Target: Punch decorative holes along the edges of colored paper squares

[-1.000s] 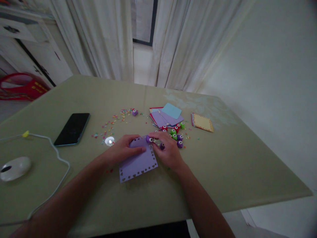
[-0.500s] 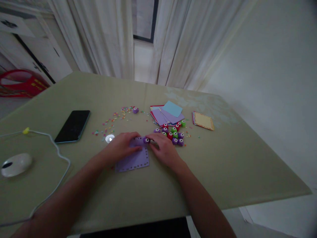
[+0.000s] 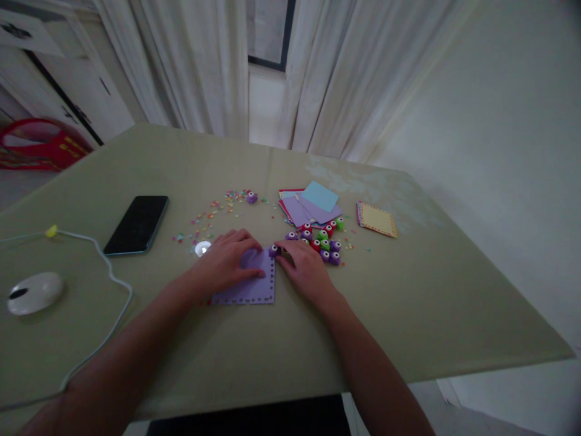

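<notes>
A lilac paper square (image 3: pixel 254 287) with punched holes along its edges lies flat on the table in front of me. My left hand (image 3: pixel 224 261) rests on its left part, fingers spread, pressing it down. At the sheet's top right corner my right hand (image 3: pixel 304 266) grips a small purple punch (image 3: pixel 273 249). Just right of my hands sits a cluster of several small red, green and purple punches (image 3: pixel 323 240).
A stack of coloured papers (image 3: pixel 311 206) and a yellow card (image 3: pixel 376 219) lie beyond the punches. Confetti scraps (image 3: pixel 206 221) and one more purple punch (image 3: pixel 251 197) lie behind my left hand. A black phone (image 3: pixel 136 224), white mouse (image 3: pixel 35 292) and cable (image 3: pixel 106 272) occupy the left.
The lilac sheet has been turned and now lies square to me. My right hand and the purple punch have stayed at its top right corner. The view shifted slightly.
</notes>
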Demonstrator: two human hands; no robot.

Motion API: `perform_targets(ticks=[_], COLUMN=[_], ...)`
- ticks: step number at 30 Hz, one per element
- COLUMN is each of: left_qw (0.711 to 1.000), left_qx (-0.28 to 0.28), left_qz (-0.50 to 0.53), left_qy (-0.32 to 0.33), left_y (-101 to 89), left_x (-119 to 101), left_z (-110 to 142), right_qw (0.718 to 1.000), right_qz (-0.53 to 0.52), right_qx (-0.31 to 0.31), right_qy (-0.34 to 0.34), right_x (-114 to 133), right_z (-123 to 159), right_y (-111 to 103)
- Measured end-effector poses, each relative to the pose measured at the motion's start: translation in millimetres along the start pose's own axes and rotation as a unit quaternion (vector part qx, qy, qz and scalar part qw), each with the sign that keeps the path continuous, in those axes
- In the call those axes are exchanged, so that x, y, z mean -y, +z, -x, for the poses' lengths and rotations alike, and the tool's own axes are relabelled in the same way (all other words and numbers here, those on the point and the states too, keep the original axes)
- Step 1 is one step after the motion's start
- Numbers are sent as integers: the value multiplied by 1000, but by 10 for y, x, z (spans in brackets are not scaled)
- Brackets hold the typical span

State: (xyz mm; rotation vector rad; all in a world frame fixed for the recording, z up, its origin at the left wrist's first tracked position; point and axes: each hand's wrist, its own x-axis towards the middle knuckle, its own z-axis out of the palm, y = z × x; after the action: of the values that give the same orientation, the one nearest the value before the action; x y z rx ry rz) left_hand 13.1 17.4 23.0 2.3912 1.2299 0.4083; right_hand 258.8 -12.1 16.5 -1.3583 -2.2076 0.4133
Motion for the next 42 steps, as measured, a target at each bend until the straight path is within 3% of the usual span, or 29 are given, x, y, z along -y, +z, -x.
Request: perform_targets(ticks=[42], left_qw=[1000], left_qx=[3], left_qz=[-16], left_qy=[17], left_y=[6], left_x=[-22], left_z=[5], right_qw=[1000], right_qz=[-12], right_qx=[-15], right_qy=[-18], right_x=[-17], right_z=[-12], right_y=[-47])
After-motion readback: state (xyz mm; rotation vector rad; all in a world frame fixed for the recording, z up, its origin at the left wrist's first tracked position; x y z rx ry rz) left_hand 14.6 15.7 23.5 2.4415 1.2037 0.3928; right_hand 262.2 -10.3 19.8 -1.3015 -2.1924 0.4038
